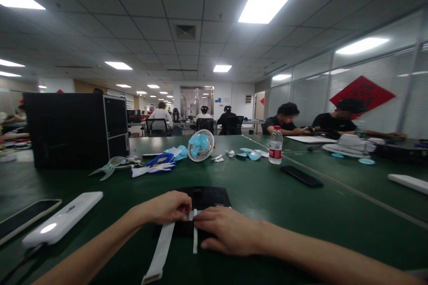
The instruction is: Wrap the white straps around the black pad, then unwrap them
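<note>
A flat black object (pixel 214 196) lies on the green table in front of me; its exact kind is unclear. My left hand (pixel 171 207) is closed over its left part, fingers curled by a small whitish piece whose shape is mostly hidden. From beneath that hand a wide white elastic strap (pixel 162 247) runs down toward me. A narrow white strip (pixel 195 238) stands out between the two hands. My right hand (pixel 227 230) rests on the right part of the black object, fingers stretched out and fingertips touching beside the strip.
A black computer case (pixel 67 129) stands back left. A white power bank (pixel 63 218) and a phone (pixel 26 218) lie left. Farther back are blue-white gloves (pixel 155 164), a small fan (pixel 200 145), blue fan blades (pixel 249 154), a bottle (pixel 275 146) and a black slab (pixel 302 176). Several people sit beyond.
</note>
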Action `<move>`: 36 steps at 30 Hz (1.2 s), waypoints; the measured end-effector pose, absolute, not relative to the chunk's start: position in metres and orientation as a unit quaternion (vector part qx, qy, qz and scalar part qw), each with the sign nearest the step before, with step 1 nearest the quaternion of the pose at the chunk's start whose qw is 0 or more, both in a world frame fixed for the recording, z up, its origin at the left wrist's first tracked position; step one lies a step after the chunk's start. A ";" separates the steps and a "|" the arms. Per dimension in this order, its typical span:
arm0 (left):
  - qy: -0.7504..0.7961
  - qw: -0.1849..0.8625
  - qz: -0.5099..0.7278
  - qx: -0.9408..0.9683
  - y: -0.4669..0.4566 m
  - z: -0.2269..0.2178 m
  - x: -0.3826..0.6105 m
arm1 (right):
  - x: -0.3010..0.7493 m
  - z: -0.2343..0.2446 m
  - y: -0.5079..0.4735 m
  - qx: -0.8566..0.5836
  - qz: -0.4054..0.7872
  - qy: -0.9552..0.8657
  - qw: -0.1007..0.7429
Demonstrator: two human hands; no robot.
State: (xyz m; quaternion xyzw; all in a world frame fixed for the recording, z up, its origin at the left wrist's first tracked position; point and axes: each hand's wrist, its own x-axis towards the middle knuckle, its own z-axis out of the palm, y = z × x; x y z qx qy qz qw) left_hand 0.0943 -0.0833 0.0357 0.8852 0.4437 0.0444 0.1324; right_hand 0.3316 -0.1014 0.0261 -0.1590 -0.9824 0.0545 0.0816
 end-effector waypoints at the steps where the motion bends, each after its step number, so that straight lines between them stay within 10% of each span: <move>1: 0.440 0.141 0.047 0.886 -0.084 0.036 0.095 | 0.331 0.026 -0.100 -0.166 0.062 -0.981 0.084; 36: 0.499 0.188 -0.028 0.846 -0.077 0.043 0.073 | 0.381 0.067 -0.069 -0.222 0.041 -0.974 -0.033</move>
